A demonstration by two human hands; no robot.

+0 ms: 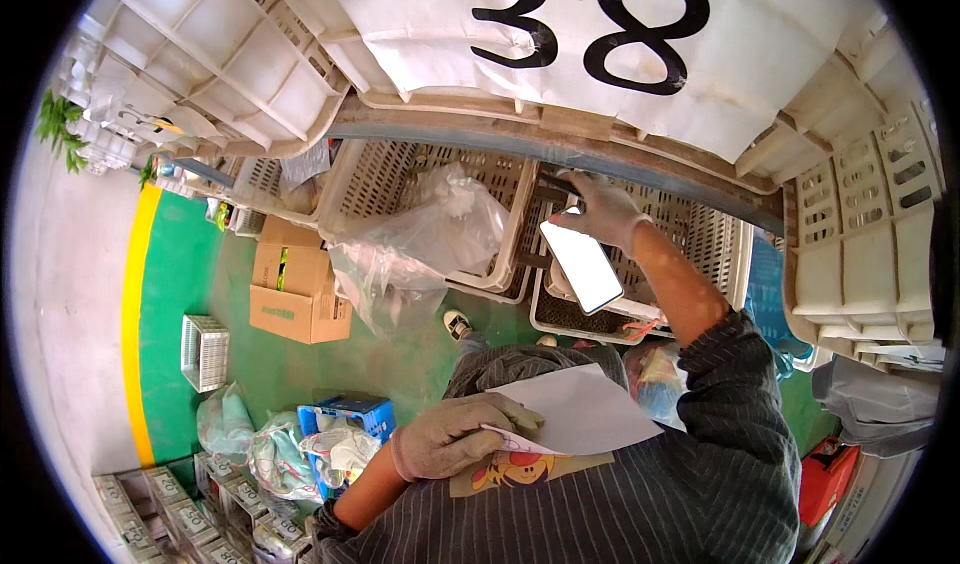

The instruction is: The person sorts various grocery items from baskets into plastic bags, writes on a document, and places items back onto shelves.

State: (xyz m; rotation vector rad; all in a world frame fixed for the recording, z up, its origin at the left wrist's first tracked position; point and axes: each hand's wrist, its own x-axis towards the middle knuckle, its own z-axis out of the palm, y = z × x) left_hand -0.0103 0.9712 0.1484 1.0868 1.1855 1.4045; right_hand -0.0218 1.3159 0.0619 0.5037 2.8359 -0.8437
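My left hand (462,436), in a pale work glove, is closed on a sheet of white paper (585,409) in front of my chest. Its thumb lies along the top of the sheet, and a pinkish underside shows at the curled edge. Farther off, my gloved right hand (605,214) is stretched out over the shelf crates. It grips the upper end of a smartphone (583,269), whose screen glows plain white. The phone hangs tilted above a crate (735,264); some of its fingers are hidden.
A plastic crate (345,199) with a clear plastic bag (430,229) stands left of the phone. Overhead hang large white crates (240,54) and a printed sign (420,24). On the green floor are a cardboard box (290,314), a small white basket (205,352) and a blue crate (375,414).
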